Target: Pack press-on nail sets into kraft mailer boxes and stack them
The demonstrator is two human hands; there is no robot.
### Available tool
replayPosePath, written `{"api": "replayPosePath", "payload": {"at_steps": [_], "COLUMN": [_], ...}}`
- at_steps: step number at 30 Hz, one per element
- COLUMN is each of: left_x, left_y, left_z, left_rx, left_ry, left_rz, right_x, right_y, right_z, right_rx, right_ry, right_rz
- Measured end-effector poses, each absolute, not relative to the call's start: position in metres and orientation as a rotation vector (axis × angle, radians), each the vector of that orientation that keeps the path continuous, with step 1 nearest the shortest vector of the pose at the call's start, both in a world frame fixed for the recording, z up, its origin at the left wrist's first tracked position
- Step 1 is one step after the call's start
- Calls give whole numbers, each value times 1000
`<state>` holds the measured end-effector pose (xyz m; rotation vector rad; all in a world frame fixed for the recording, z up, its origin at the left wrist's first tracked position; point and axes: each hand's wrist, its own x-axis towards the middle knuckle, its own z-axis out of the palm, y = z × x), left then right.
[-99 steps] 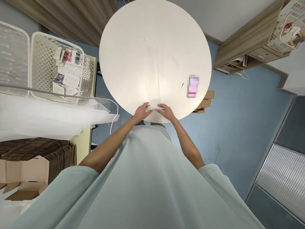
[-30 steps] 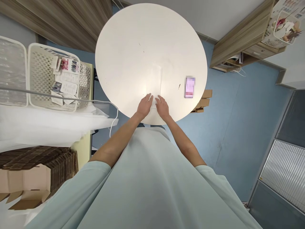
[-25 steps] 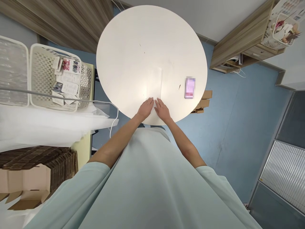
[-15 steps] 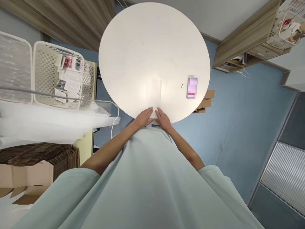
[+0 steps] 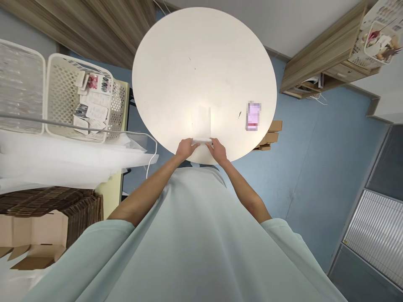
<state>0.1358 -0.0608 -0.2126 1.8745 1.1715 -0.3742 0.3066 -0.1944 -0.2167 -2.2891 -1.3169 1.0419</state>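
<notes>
Two bare hands work close in at the near edge of the round white tabletop (image 5: 170,63), a short gap between them. The left hand (image 5: 185,149) is clamped on the left end of a thick fold in a thin white strip (image 5: 200,121), and the right hand (image 5: 218,151) pinches the right end of the same fold. Both thumbs lie on the near side, the other fingers toward the far side. From the fold, the rest of the strip lies flat and runs toward the far edge, stopping around the tabletop's middle; it is pale enough to blend into the surface. Near the right edge lies a blurred pink rectangular object (image 5: 253,116), well apart from the hands, with a small dark mark (image 5: 239,114) just left of it. Brown cardboard boxes (image 5: 271,137) show beyond the tabletop's right edge, lower down. Off the left edge stand a white perforated basket (image 5: 59,94) holding printed cards (image 5: 96,100), a heap of white sheets (image 5: 63,159) and stacked folded cardboard (image 5: 83,214).
</notes>
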Motion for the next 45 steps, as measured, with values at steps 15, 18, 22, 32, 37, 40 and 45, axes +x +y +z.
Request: {"api": "replayPosePath", "payload": {"at_steps": [15, 18, 22, 32, 37, 40, 45], "left_x": [170, 169, 161, 103, 104, 114, 133], "left_y": [-64, -67, -77, -105, -100, -89, -65], "left_z": [-215, -224, -230, -211, -205, -202, -202], "left_rx": [2069, 2235, 2288, 2172, 2065, 2013, 1947], "left_ry": [1391, 1097, 906, 651, 743, 834, 946], "left_rz": [-231, -170, -188, -345, -406, -377, -384], "right_x": [309, 309, 308, 284, 290, 298, 306], "right_y": [-154, -155, -171, -233, -238, -225, -194], "right_z": [-225, -225, -228, -221, -215, -210, -206], "right_rx": [-2347, -2249, -2208, -2127, -2072, -2104, -2268], "right_ry": [-1429, -1668, -1826, -1937, -1913, -1824, -1601], "right_rz": [863, 899, 917, 990, 1041, 1060, 1065]}}
